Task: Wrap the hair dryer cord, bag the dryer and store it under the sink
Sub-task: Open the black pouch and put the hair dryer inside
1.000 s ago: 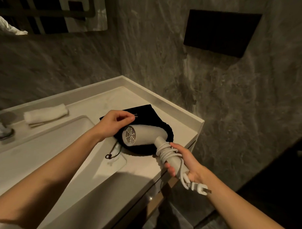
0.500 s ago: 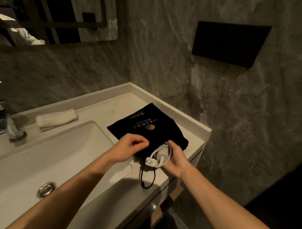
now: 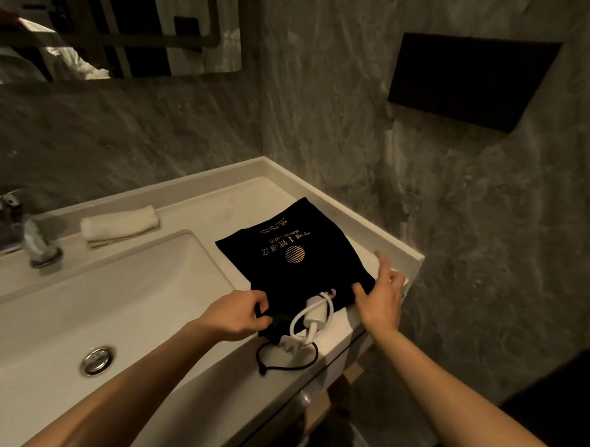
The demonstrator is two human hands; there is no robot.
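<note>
Now your right hand (image 3: 381, 293) has let go, open beside the bag (image 3: 296, 256); left hand (image 3: 237, 313) pinches its mouth. Dryer (image 3: 314, 312) mostly inside on the counter (image 3: 220, 204), plug (image 3: 291, 347) out. Tuck, cinch.

Right hand (image 3: 379, 295) now off dryer handle (image 3: 314, 312)

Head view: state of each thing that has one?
black bag: flat on counter, mouth open
hair dryer: mostly bagged, handle end sticks out
cord: loop and plug outside bag
drawstring: loose, undrawn
left hand: pinching bag mouth
right hand: open, on bag edge
towel: rolled
</note>
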